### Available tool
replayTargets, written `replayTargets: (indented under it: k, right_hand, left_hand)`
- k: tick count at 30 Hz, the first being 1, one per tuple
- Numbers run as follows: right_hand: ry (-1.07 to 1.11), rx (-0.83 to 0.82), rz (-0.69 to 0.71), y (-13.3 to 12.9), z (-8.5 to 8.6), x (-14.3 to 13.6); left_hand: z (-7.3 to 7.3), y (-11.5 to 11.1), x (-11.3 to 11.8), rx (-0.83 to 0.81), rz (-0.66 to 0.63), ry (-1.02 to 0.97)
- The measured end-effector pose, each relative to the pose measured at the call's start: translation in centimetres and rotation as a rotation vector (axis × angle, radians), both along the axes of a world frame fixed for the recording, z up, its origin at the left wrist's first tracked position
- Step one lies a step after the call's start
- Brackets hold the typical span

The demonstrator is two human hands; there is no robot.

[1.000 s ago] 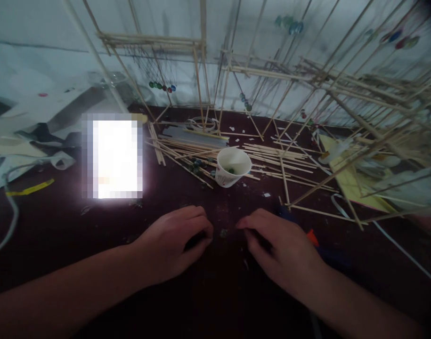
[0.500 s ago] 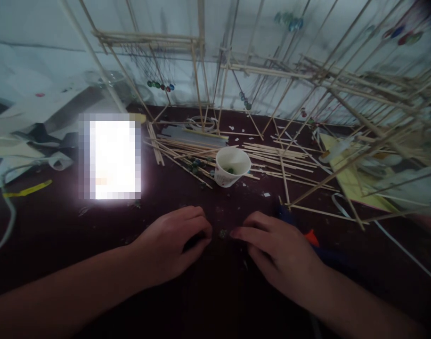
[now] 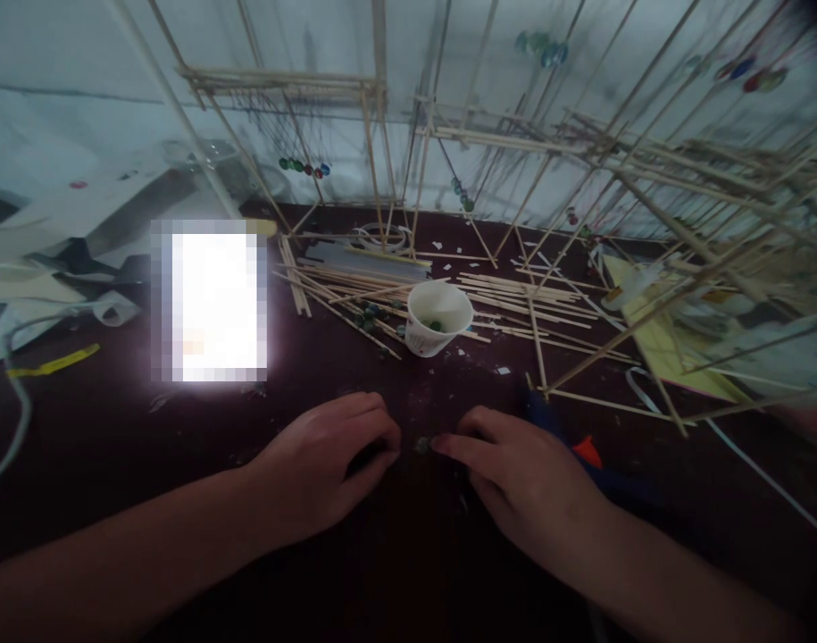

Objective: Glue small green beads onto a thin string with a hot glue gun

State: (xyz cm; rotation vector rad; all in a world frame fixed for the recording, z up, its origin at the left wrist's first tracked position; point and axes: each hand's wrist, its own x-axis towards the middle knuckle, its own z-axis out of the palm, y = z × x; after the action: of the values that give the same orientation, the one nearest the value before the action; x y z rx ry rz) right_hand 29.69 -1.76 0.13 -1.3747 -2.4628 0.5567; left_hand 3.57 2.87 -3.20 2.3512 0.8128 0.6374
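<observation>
A small dark glass marble is in the gap between my two hands, low over the dark tabletop. My left hand, left of it, is closed, thumb and fingers drawn together; whatever they pinch is hidden. On the other side, the fingertips of my right hand reach the marble's right edge or come very close to it. Its fingers are curled inward and closed, and I cannot make out what is between them. Beyond both hands stands a white paper cup with marbles inside.
Thin wooden sticks lie behind the cup, with loose marbles beside it. Stick frames with hanging marbles rise at the back. A blue tool with an orange part is by my right wrist. A bright pixelated screen stands left.
The right fingertips have shifted very slightly left towards the marble. My left hand stays nearly still. The view has moved a little.
</observation>
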Motion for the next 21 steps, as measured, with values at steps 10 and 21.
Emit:
replayTargets:
  k: [10,21]
  right_hand:
    - [0.209,0.195,-0.089,-0.4,0.2,0.4]
    - [0.349,0.246,-0.041,-0.4,0.1,0.1]
  left_hand:
    - [0.7,-0.2,0.0,0.013,0.035,-0.053]
    - [1.0,-0.6,-0.2,0.18,0.09,-0.077]
